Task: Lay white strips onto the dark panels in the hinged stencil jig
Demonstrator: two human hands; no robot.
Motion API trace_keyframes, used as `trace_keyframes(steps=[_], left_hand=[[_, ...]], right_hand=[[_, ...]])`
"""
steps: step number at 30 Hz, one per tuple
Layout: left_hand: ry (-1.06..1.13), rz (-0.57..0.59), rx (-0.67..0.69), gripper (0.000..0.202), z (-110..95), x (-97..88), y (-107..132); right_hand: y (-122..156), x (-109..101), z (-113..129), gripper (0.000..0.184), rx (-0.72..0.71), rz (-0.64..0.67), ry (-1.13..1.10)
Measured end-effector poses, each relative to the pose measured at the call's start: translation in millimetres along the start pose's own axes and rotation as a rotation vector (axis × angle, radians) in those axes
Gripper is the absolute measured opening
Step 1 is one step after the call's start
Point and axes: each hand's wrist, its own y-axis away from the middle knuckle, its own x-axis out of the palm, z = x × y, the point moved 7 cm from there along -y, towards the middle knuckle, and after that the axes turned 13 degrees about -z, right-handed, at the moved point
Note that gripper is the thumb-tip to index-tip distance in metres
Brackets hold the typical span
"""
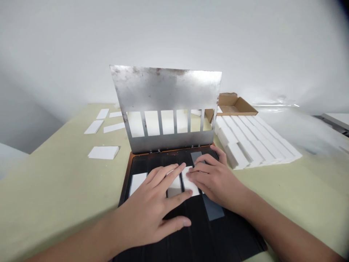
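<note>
Head view: left hand (152, 209) and right hand (216, 180) lie flat, gripping nothing, fingertips meeting on a white card (191, 186) pointing lengthwise away

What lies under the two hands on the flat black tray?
Visible there: white rectangular cards lying in the flat black tray, partly covered by the left hand and right hand, both pressed flat. Whatever lies beneath the palms is hidden.

A plain white wall (174, 32) rises behind a pale yellow-green table (54, 182) in soft, even light; a grey tabletop (336, 120) at far right.
</note>
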Motion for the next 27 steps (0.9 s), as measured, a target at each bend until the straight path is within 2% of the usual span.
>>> trace_keyframes(steps=[9, 14, 17, 19, 24, 27], left_hand=[[-0.016, 0.031, 0.021, 0.046, 0.5, 3.1, 2.3], [-0.046, 0.055, 0.030, 0.051, 1.3, 4.5, 3.6], [-0.061, 0.089, 0.045, 0.055, 0.8, 4.7, 2.9], [-0.052, 0.110, 0.056, 0.055, -0.3, 3.8, 1.1], [0.014, 0.099, 0.114, 0.049, -8.5, -3.7, -8.3], [0.063, 0.093, 0.079, 0.041, -10.4, -6.4, -18.0]], right_hand=[[-0.6, -1.3, 1.6, 0.017, -0.006, 0.003, -0.022], [-4.5, -8.7, 4.8, 0.012, 0.062, 0.001, -0.165], [-9.3, -16.8, 5.3, 0.028, 0.115, -0.020, -0.285], [-12.9, -25.4, 1.4, 0.038, 0.169, -0.082, -0.349], [-18.4, -53.6, -20.8, 0.046, 0.333, -0.380, -0.482], [-18.1, -55.9, -30.6, 0.042, 0.367, -0.392, -0.486]])
